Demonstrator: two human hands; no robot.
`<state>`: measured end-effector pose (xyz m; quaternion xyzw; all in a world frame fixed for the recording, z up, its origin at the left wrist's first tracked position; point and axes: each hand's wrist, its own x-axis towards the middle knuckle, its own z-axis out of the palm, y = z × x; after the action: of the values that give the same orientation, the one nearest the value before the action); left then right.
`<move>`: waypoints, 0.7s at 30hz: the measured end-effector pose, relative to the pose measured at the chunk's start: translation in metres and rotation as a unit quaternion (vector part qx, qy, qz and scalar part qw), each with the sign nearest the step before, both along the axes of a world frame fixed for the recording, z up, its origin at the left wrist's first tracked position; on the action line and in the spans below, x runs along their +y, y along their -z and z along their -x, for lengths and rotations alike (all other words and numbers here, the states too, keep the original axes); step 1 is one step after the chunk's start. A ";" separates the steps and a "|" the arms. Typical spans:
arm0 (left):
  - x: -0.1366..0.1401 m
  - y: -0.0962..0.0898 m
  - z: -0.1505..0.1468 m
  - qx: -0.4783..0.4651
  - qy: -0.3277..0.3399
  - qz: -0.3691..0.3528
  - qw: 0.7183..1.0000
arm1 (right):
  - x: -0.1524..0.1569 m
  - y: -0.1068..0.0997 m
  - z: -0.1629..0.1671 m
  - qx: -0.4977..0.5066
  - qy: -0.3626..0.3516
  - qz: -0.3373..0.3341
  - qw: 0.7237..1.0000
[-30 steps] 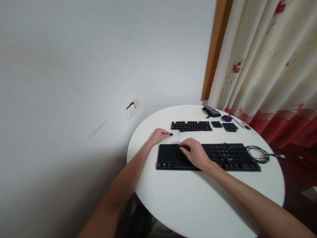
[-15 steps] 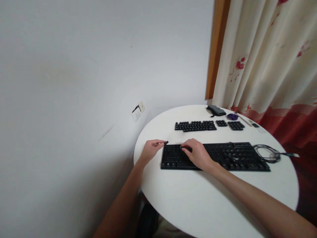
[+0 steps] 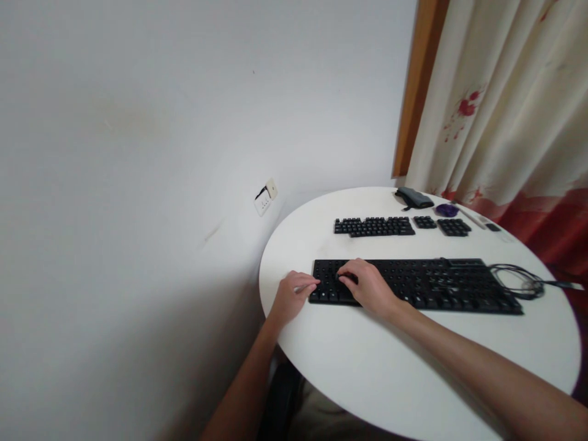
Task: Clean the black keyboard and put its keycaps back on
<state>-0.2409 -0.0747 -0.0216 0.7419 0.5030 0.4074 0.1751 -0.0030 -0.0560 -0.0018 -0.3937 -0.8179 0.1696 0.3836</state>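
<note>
A black keyboard (image 3: 427, 285) lies on the white round table, with many of its key positions bare of caps. My left hand (image 3: 291, 297) is at the keyboard's left edge. Its thumb and forefinger are closed in a pinch; the keycap seen between them a moment ago now blends into the dark keyboard. Over the left part of the keyboard, my right hand (image 3: 370, 288) is closed with the fingers bent down, pinching a small black piece whose exact kind is partly hidden by the fingers.
Behind the keyboard, loose black keycaps (image 3: 376, 226) stand in grouped rows, with smaller groups (image 3: 454, 227) to their right. A grey pouch-like thing (image 3: 414, 198) and a purple item (image 3: 446, 210) lie farther back. A coiled cable (image 3: 523, 285) is at right. The wall (image 3: 184, 153) borders the left.
My left hand has come down from above the keyboard's top left corner to its left edge, bringing the keycap with it. My right hand stays over nearly the same keys. The view has shifted slightly.
</note>
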 end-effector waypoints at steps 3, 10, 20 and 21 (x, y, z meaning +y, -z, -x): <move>-0.002 -0.001 -0.002 0.022 -0.001 -0.017 1.000 | 0.000 0.001 0.002 -0.001 0.000 0.001 1.000; -0.004 -0.003 -0.002 0.045 0.011 -0.041 0.998 | -0.001 0.004 0.004 -0.002 -0.001 0.006 1.000; -0.009 -0.005 -0.005 0.112 0.017 -0.047 0.993 | -0.002 0.003 0.004 -0.002 -0.001 0.013 1.000; -0.010 -0.004 -0.005 0.124 0.023 -0.056 0.990 | -0.002 0.002 0.004 -0.003 0.000 0.015 1.000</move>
<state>-0.2363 -0.0850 -0.0172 0.8068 0.4800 0.3354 0.0786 -0.0071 -0.0581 -0.0043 -0.3999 -0.8167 0.1801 0.3750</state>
